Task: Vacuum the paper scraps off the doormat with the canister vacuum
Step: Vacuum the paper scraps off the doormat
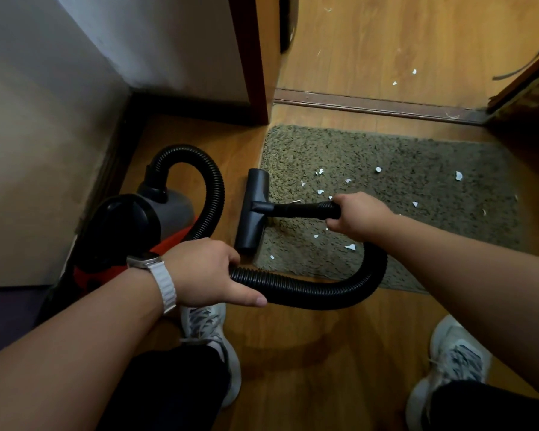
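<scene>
Both hands closed: right hand (pixel 360 214) grips wand (pixel 305 209), left hand (pixel 209 272) apparently grips hose (pixel 308 292).

White paper scraps (pixel 349 246) across shaggy olive doormat (pixel 417 157) (black floor nozzle (pixel 252 209) at left edge)

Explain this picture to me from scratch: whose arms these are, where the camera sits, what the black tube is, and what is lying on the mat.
The camera is worn on a person's head and looks down, so the arms are the wearer's own. The black ribbed hose runs from a canister vacuum on the wooden floor at left. The right hand grips the stiff tube behind the floor nozzle, which rests on the left edge of the doormat. The left hand, with a wristwatch, holds the hose lower down. White paper scraps lie scattered across the mat; a few more lie past the doorway.
</scene>
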The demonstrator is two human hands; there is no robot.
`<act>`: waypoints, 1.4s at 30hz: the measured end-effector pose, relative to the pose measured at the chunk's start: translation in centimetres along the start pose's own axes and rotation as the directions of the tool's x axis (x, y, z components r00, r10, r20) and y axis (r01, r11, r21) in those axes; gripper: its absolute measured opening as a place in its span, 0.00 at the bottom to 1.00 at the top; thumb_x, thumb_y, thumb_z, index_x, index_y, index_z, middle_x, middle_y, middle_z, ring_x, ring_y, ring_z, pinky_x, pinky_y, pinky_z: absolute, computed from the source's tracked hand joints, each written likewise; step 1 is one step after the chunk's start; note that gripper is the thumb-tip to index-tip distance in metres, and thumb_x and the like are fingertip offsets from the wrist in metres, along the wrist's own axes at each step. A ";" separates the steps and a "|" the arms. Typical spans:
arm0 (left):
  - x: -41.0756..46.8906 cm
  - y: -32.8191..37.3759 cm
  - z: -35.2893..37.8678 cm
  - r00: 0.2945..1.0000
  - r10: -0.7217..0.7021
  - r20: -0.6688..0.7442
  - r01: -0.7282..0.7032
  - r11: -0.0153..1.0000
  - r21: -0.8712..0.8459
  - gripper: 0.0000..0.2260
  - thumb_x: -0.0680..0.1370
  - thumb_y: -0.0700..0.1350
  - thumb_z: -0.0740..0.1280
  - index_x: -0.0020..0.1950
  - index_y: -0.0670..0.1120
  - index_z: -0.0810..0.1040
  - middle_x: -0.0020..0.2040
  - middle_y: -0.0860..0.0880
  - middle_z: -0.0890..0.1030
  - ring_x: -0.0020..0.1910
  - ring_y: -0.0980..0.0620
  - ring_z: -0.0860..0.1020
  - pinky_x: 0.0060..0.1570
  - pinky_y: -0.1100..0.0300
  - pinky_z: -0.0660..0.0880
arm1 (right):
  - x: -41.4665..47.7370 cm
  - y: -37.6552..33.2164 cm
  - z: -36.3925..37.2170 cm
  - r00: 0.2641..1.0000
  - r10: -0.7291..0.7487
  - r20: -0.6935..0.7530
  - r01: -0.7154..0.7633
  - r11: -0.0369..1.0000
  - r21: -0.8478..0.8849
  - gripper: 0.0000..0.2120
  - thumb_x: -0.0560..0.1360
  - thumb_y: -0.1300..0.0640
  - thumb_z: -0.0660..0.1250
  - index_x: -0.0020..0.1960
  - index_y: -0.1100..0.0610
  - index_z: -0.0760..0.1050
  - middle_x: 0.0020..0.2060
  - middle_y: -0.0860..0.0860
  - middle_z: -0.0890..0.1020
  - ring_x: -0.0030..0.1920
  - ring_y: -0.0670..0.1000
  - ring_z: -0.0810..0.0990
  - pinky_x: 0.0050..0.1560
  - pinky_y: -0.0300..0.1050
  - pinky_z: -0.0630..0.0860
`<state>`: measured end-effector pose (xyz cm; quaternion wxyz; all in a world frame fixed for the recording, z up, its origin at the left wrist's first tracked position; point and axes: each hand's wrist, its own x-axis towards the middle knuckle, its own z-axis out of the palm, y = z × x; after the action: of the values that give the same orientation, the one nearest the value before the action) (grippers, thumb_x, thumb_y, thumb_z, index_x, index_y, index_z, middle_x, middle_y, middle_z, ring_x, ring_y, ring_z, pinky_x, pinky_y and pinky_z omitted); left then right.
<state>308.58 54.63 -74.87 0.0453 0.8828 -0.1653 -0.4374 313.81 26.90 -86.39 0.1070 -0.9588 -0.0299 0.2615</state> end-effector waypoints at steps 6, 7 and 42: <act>0.1 -0.1 0.0 1.000 -0.001 0.022 0.002 0.999 -0.033 0.30 0.57 0.79 0.63 0.35 0.53 0.67 0.32 0.54 0.76 0.33 0.57 0.75 0.31 0.60 0.68 | 0.8 -0.1 1.5 0.999 0.015 0.046 -0.015 1.000 -0.007 0.18 0.74 0.44 0.67 0.58 0.54 0.75 0.33 0.47 0.71 0.39 0.55 0.74 0.39 0.44 0.71; 0.1 0.0 0.0 1.000 -0.001 0.025 0.002 0.999 -0.039 0.30 0.56 0.80 0.62 0.35 0.53 0.67 0.32 0.55 0.76 0.32 0.57 0.75 0.31 0.59 0.68 | 0.9 0.0 1.5 0.999 0.018 0.052 -0.017 1.000 -0.013 0.19 0.74 0.44 0.66 0.60 0.54 0.75 0.33 0.47 0.71 0.39 0.55 0.74 0.39 0.44 0.71; 3.1 2.2 2.0 0.989 0.147 0.030 -0.146 0.989 -0.033 0.26 0.65 0.74 0.68 0.43 0.53 0.76 0.37 0.54 0.79 0.35 0.58 0.76 0.36 0.57 0.76 | -0.6 5.3 0.9 0.998 -0.060 -0.017 0.061 0.997 0.041 0.13 0.73 0.45 0.67 0.57 0.45 0.77 0.38 0.46 0.79 0.42 0.53 0.80 0.38 0.44 0.72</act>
<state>308.20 51.67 -77.95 0.0881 0.8603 -0.2238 -0.4495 312.90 21.84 -88.02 0.1349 -0.9570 -0.0526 0.2512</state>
